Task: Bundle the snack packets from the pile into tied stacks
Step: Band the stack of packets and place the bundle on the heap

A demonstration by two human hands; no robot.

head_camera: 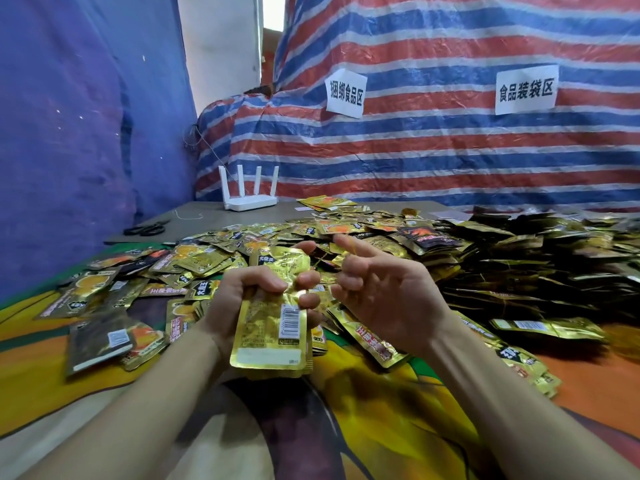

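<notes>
My left hand (242, 299) grips a stack of gold snack packets (273, 327) around its middle, barcode side up, held above the cloth. My right hand (381, 289) hovers just right of the stack, palm toward me, index finger stretched out and the other fingers loosely curled. A thin yellowish band seems to run across its index finger toward the stack, though it is hard to make out. A loose pile of gold packets (311, 233) spreads behind and to the left. Tied dark stacks (536, 268) are heaped on the right.
Black scissors (145, 229) and a white router (250, 199) sit on a grey board at the back left. A striped tarp (450, 140) with two paper signs closes off the back. A colourful cloth (346, 427) covers the near surface.
</notes>
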